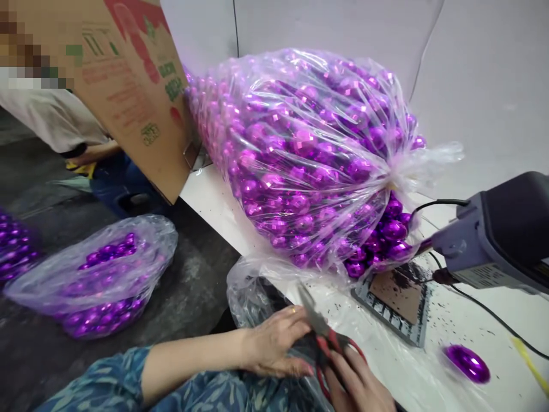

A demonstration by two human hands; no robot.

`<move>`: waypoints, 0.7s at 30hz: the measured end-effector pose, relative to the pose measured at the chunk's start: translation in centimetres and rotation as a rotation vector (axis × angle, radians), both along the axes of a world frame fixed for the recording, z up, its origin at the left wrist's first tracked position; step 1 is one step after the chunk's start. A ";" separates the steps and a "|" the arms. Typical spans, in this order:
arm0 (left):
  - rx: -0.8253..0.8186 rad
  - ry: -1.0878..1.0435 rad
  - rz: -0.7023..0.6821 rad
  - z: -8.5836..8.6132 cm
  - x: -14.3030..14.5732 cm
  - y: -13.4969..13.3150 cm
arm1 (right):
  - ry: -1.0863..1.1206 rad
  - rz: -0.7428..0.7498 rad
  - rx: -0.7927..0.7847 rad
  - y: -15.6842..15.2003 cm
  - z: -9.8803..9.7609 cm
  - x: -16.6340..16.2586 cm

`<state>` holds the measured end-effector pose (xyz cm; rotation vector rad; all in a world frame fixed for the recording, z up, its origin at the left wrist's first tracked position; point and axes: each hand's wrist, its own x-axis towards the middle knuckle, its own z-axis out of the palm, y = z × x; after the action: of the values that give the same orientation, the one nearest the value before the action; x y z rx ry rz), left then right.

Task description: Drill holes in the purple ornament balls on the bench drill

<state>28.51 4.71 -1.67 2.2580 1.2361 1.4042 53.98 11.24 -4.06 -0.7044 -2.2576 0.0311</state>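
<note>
My right hand (354, 377) is closed on a pair of scissors (321, 329) with red and black handles. Their blades, slightly blurred, point up and to the left. My left hand (278, 340) is close beside the scissors, thumb and fingers apart, above my lap and a clear plastic bag (253, 286) at the table edge. Just beyond, a large clear bag of shiny purple baubles (300, 154), gathered at its neck, rests on the table. Loose purple baubles (386, 234) spill out under the neck.
A grey machine (501, 234) with cables reaches in from the right above a flat grey tray (416, 320). One purple bauble (467, 363) lies on the white table (446, 389). Another bag of baubles (103, 280) is on the floor. Behind a cardboard box (141, 109), a person (55, 114) is partly visible.
</note>
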 end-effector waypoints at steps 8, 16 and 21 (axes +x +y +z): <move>-0.196 -0.275 0.335 -0.5 0.0 -1.6 | 0.191 0.176 0.180 -0.6 2.5 -10.9; -0.012 0.115 0.109 -2.8 -1.4 -2.1 | 0.137 -0.016 0.112 -2.4 3.4 -5.3; 0.270 0.171 0.175 -1.4 -1.7 1.3 | 0.267 -0.572 0.117 -2.2 3.5 5.9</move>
<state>26.82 6.02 -3.06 2.5500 1.4006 1.5494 59.92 9.02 -0.61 -1.1794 -1.7262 -0.2660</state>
